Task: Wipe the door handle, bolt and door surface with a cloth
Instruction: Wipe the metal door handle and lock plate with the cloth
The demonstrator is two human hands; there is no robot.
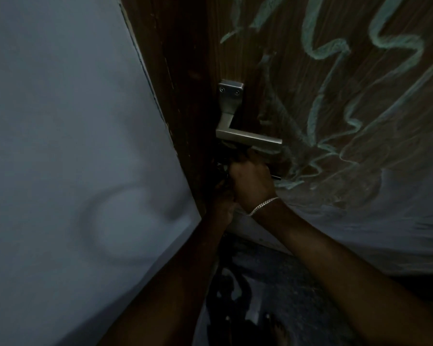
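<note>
Wall (60,146): one, pale blue-grey and smooth, filling the left side up to the door's edge.
Door (298,83): one, dark brown wood grain, carrying looping green chalk scribbles (335,48) across its right part.
Floor (285,283): one dark, speckled strip showing between the two forearms.
Door handle (248,138): one square-section lever of brushed metal, reaching rightward from a rectangular plate with two screws (222,89). It is sitting near the door's left edge, just above the right grip.
Right grip (253,181): one, showing its back, fingers curling away under the lever. What they are pinching is too dark to tell.
Left grip (223,203): one, tucking in below-left and touching the right grip. It is mostly hidden, so spread or closed cannot be told.
Bracelet (261,206): one silvery chain circling the right wrist.
</note>
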